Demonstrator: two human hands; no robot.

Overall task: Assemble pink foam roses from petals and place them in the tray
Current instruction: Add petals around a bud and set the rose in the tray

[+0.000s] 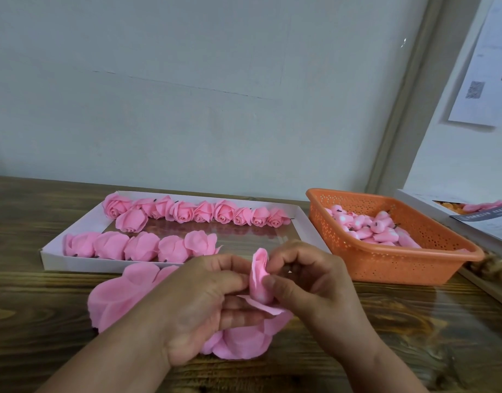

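No legible text in the head view

White paper sheet [483, 63] taped to the wall, far up and right of the fingers: carries a dark square patch resembling a QR code [475, 89] and a smaller grey smudge at its right edge; faint grey lines of print, none readable

Flat white box with dark printed strip [481, 215] on the table edge, right of the fingers beyond the orange perforated plastic basket [414, 259]: strip shows a row of pale characters, too blurred and too small to make out

No numbers, brands or labels readable on basket or anything else
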